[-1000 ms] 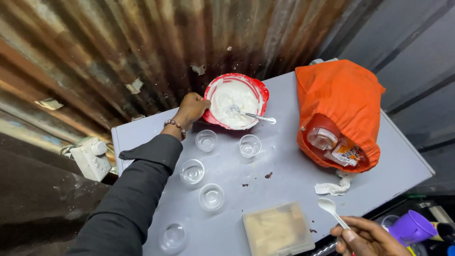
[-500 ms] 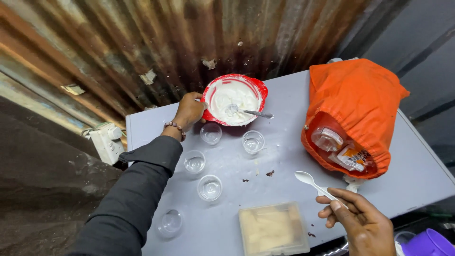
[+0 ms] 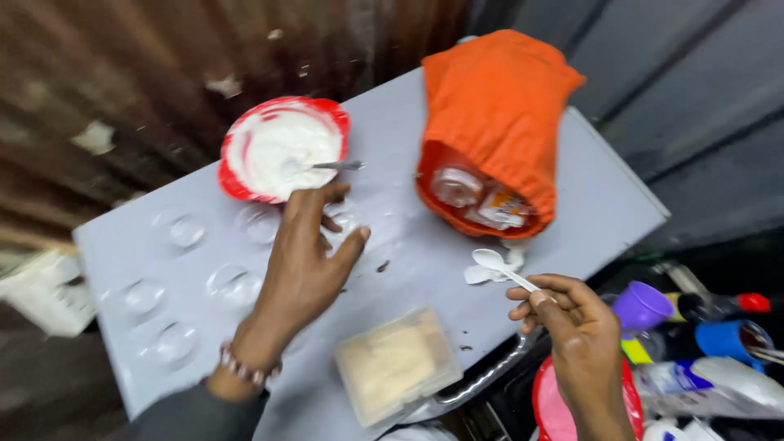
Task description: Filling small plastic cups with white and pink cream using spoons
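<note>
Right hand (image 3: 572, 327) — fingers pinched around the handle of a white plastic spoon (image 3: 498, 265), bowl pointing far-left, just beside the orange bag (image 3: 498, 114). Left hand (image 3: 306, 261) — fingers loose and spread, grasping nothing, over the grey table (image 3: 604, 188), near the red bowl (image 3: 282, 147) of white cream. Small clear cups (image 3: 233, 286) at left; lidded plastic tub (image 3: 396, 363) near.

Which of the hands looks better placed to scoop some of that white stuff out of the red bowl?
Probably the right hand: it already holds the white plastic spoon. The left hand is empty, hovering just below the red bowl, so it is closer but lacks a tool.
</note>
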